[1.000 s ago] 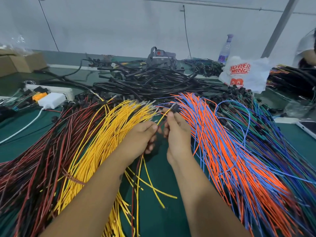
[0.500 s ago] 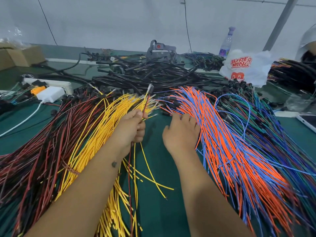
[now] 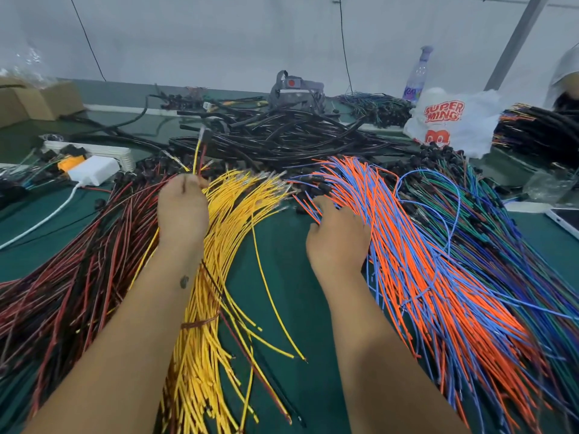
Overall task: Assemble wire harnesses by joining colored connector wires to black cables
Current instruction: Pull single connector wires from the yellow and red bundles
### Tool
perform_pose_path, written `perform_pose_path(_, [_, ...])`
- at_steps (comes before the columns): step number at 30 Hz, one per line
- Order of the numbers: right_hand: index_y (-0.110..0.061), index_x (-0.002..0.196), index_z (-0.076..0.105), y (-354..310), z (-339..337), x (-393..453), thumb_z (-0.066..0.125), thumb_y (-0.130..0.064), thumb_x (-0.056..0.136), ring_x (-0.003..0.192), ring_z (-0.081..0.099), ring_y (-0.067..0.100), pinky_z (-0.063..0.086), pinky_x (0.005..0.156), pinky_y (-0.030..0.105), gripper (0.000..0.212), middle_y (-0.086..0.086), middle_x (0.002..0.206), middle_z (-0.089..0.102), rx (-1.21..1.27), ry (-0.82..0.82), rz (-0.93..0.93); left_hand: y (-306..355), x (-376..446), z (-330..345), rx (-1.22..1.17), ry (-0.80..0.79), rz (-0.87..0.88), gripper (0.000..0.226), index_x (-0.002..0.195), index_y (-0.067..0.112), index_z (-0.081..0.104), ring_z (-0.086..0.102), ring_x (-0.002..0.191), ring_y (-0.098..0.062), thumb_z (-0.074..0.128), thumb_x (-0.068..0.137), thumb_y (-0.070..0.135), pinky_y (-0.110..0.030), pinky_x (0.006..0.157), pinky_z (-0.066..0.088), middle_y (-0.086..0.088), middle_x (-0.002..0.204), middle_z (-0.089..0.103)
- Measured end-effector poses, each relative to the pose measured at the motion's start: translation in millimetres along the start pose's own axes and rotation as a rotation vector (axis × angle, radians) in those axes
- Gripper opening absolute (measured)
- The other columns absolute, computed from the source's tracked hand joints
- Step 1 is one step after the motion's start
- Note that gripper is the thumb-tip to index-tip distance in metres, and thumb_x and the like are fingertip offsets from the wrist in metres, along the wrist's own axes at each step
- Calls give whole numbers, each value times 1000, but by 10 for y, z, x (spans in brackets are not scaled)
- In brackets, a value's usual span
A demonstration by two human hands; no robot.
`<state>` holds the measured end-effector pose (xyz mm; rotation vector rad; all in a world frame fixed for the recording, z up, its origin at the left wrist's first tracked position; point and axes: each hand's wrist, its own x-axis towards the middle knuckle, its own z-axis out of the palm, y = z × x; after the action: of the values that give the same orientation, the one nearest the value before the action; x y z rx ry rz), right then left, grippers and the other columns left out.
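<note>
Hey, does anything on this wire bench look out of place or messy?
Mostly sorted piles, but a few loose yellow wires have strayed from the tied yellow bundle and lie splayed across the green mat between the arms. No damage is visible.

Wire-harness assembly workshop, green desk [image 3: 291, 277] heaped with bundled yellow wires [image 3: 200, 346], orange-and-blue wires [image 3: 423, 270], black cables [image 3: 282, 136] at 12 o'clock, power strip [image 3: 103, 151] at 10 o'clock

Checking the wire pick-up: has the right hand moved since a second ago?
Yes. The right hand left the left hand and went right onto the orange and blue wires.
</note>
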<state>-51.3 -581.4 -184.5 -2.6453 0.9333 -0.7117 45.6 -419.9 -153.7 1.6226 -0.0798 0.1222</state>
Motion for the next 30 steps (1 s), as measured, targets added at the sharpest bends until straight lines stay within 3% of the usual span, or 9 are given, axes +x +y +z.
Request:
perform_pose_path(4, [-39,136,50,-7,-24,-1,49,-15,92,108,52,33,36,90,37,50,10,113,59,32,56,-23,-80,-104,142,-102,-61,-112,29,79,19,55,24,39,-8,36,101,17,-20,40,19,9,46,34])
perform_pose_path(8, [-22,133,56,-37,-56,18,50,-14,94,110,49,34,30,89,38,40,12,112,60,134,228,2,-52,-173,252,-292,-271,-232,28,83,16,54,20,35,-5,35,104,17,-14,35,15,11,43,27])
perform_pose_path(11, [-8,99,67,-70,-65,18,50,-10,95,93,53,36,31,77,39,18,17,95,62,309,296,-33,-56,-206,257,-316,-368,-246,27,85,16,56,20,36,-4,38,104,21,-15,34,15,10,45,26])
perform_pose_path(13, [-13,76,56,-115,-51,-21,49,-13,97,74,49,33,25,64,37,22,15,79,62,405,271,-59,-54,-227,258,-333,-395,-235,28,83,16,56,20,36,-4,38,104,19,-15,35,14,10,45,27])
perform_pose_path(17, [-8,79,59,-320,-28,-142,47,-20,100,58,50,21,36,61,35,27,7,63,62,747,129,-15,-55,-284,310,-369,-396,-155,29,79,16,54,28,39,-6,38,104,18,-15,37,22,8,46,36])
perform_pose_path(20, [-13,73,53,-516,-21,-213,44,-12,100,50,43,10,37,55,27,29,-2,53,49,1086,32,42,-68,-323,335,-376,-394,-118,25,83,18,58,53,53,-8,42,102,19,-16,48,41,6,62,58])
perform_pose_path(22, [-17,77,52,-583,-6,-248,41,-8,101,50,40,5,37,54,21,28,-7,54,44,1270,-24,80,-82,-345,338,-426,-430,-131,20,88,17,61,60,61,-10,46,100,20,-20,57,48,3,74,67])
perform_pose_path(26, [-18,113,53,-628,39,-324,42,-12,101,52,43,3,38,57,21,17,-10,58,48,1329,-85,134,-50,-384,358,-459,-453,-144,17,95,13,65,50,55,-13,49,98,18,-21,54,43,0,75,67])
perform_pose_path(30, [-22,128,48,-644,70,-364,43,-14,102,74,54,5,43,72,22,28,0,93,60,1231,-99,129,-7,-428,365,-441,-478,-191,20,93,17,70,55,80,-25,51,98,17,-26,68,45,-7,85,70])
